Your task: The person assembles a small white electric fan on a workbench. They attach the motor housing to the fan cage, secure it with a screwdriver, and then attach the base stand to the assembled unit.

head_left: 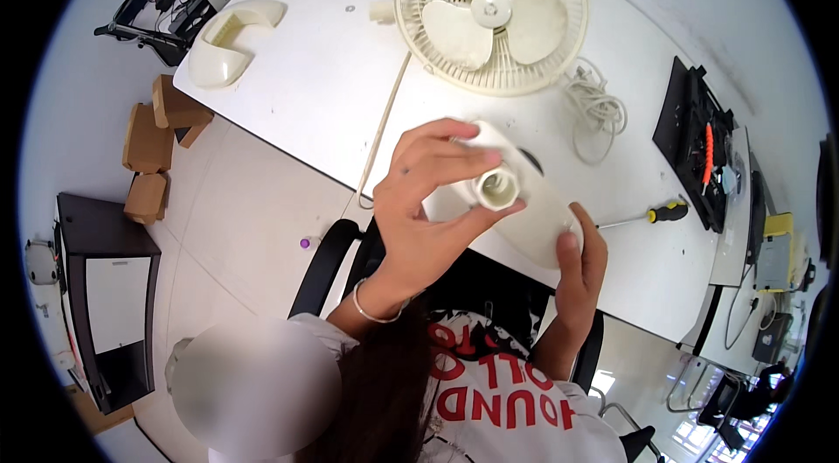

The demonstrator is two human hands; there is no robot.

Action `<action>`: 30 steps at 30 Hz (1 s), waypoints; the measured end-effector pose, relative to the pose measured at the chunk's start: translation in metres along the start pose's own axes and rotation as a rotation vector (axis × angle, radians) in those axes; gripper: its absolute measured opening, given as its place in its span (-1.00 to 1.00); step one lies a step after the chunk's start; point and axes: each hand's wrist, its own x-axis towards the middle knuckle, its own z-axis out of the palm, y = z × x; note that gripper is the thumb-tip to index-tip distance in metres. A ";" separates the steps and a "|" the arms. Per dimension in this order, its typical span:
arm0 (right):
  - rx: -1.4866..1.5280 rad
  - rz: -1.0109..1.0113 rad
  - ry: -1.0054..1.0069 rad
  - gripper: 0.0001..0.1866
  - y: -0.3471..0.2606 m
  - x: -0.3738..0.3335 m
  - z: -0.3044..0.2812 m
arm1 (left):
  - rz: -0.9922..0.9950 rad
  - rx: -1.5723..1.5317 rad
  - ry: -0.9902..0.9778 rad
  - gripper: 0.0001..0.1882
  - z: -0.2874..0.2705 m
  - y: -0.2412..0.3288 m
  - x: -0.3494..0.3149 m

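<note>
1 white plastic part (544, 217) up over near edge of bench (306, 109): left hand (415, 201) fingers closed round its collar, right hand (584, 271) fingers gripping other end. Caged fan (491, 11), curved cover (220, 68) lie separate, unjoined; looks only part-assembled.

I can see a long, smooth, off-white plastic piece (544, 220) held on a slant, its ends toward eleven and five o'clock. A short faceted collar (498, 190), open mouth facing up, rises toward ten o'clock from its middle; whether it's a separate part I can't tell.
</note>
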 end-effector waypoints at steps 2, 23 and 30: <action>-0.040 0.045 0.017 -0.68 0.004 -0.007 0.002 | -0.026 0.014 -0.015 -0.56 0.001 0.003 -0.006; 0.138 0.084 -0.054 -0.72 -0.017 0.004 -0.005 | -0.151 -0.101 -0.024 -0.55 0.001 0.000 -0.004; 0.127 0.168 -0.116 -0.68 -0.004 -0.010 -0.017 | -0.219 -0.044 -0.011 -0.53 0.001 0.000 -0.014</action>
